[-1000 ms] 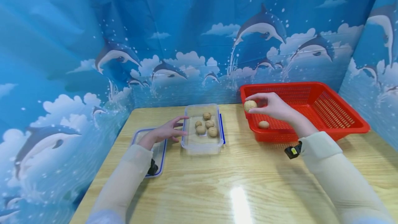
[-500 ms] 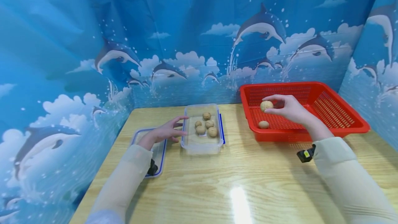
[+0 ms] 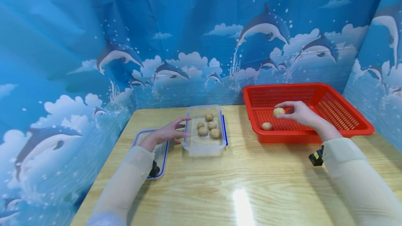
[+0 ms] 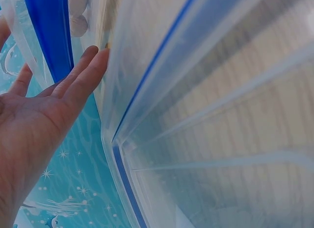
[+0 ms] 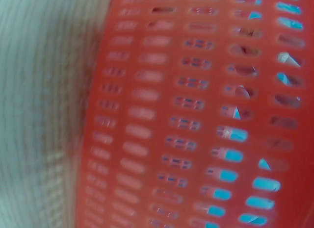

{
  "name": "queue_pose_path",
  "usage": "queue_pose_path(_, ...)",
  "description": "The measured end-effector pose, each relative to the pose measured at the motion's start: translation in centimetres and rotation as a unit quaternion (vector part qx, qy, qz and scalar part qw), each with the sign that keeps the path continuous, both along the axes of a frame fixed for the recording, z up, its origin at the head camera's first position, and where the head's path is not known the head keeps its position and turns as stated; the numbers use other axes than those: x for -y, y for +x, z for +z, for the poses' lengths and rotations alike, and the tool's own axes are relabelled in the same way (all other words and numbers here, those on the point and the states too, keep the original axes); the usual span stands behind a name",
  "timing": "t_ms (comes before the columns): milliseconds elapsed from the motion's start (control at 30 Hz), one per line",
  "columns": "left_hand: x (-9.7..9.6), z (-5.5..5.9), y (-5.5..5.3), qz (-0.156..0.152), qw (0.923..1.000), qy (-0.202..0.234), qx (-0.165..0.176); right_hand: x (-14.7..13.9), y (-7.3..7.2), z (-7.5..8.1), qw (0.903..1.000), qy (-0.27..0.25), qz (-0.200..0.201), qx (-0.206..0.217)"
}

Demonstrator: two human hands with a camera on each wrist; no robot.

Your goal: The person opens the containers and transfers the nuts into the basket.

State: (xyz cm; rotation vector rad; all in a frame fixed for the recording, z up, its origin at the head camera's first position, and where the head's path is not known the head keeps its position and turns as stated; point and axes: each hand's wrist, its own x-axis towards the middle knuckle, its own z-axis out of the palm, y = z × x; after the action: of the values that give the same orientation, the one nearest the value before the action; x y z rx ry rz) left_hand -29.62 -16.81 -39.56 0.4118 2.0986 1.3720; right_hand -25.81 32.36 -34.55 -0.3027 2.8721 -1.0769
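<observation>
One walnut (image 3: 278,112) is hanging over the interior of the red basket (image 3: 282,137), and we are seeing the right hand (image 3: 298,112) pinching it between thumb and fingers. Over the last second it has been moving inward from the basket's left rim, so we are judging that the carrying is now going on over the basket, well apart from the box. Near it, another walnut (image 3: 267,126) is lying in the basket's near left corner. Further left, five walnuts (image 3: 212,125) are resting in the clear box (image 3: 204,147). Our left hand (image 3: 168,132) is staying beside that box's left wall, fingers loosely extended, holding nothing; whether they are touching it, we cannot tell. Beneath that arm, a blue-edged lid (image 3: 161,154) is lying on the table (image 3: 213,184).
</observation>
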Motion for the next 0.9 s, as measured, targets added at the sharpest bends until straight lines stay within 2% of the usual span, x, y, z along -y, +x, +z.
queue_pose_path(167,0.1,-0.2,-0.1,0.002,1.0,-0.001,-0.002,-0.6,-0.5,-0.5,0.9996,0.026,0.006,-0.001)
queue_pose_path(500,-0.1,-0.3,-0.1,0.01,0.9999,-0.006,-0.004,-1.1,-1.5,-1.1,0.998,0.051,0.028,0.026)
queue_pose_path(900,-0.1,-0.4,-0.2,0.01,0.9999,-0.002,-0.005,-1.4,-2.1,-2.3,0.992,0.077,0.086,0.05)
